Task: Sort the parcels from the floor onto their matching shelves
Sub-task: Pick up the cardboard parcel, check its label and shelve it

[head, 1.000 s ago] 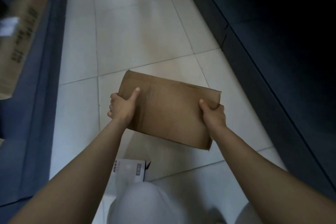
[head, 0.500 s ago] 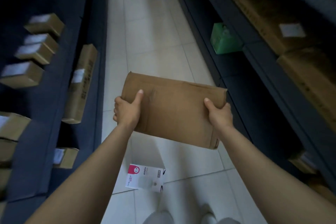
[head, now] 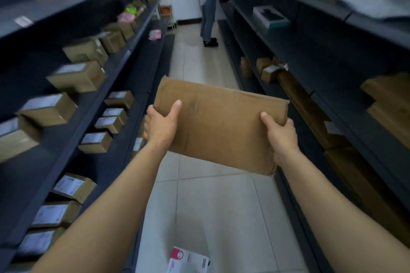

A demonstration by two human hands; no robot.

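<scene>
Held the flat brown parcel (head: 218, 126) out in front, clear of the floor, between the two rows of shelves: left hand (head: 160, 127) clamped on its left edge, right hand (head: 282, 134) on its right, thumbs on top. Probably best kept level and gripped on both sides until a matching shelf turned up. Left the white and pink parcel (head: 188, 260) lying on the floor tiles (head: 221, 206).

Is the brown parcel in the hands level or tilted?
Tilted. The brown parcel slopes down toward the right hand; the left hand holds its higher end.
</scene>
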